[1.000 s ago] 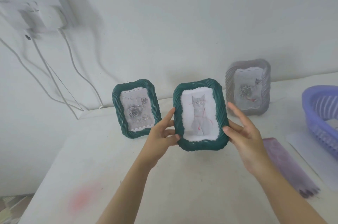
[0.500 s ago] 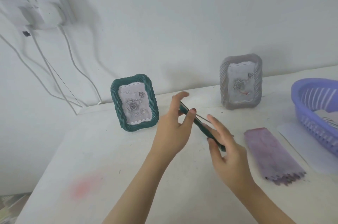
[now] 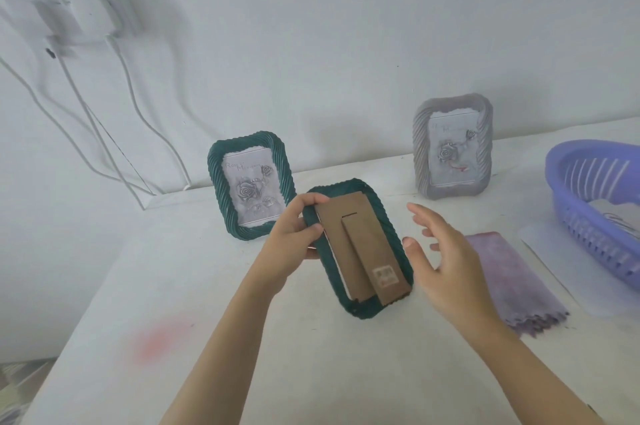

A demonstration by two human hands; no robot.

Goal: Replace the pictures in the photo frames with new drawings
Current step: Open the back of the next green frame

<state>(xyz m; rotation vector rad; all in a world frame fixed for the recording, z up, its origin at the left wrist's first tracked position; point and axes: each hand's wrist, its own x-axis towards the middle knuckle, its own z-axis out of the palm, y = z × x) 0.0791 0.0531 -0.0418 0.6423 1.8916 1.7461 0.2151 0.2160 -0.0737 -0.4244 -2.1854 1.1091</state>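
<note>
Green frame (image 3: 360, 310) face-down, left hand (image 3: 294, 234) fingers grasping its edge, right hand (image 3: 446, 258) released beside it

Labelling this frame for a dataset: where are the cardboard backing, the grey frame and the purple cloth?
cardboard backing (image 3: 367, 244): head view, flat panel right of the stand strip.
grey frame (image 3: 419, 154): head view, left ribbed border.
purple cloth (image 3: 509, 279): head view, middle of the fabric.

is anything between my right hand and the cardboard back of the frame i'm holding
Nothing visible. The right hand hovers open just right of the green frame, which the left hand holds face down, cardboard back exposed.
</note>
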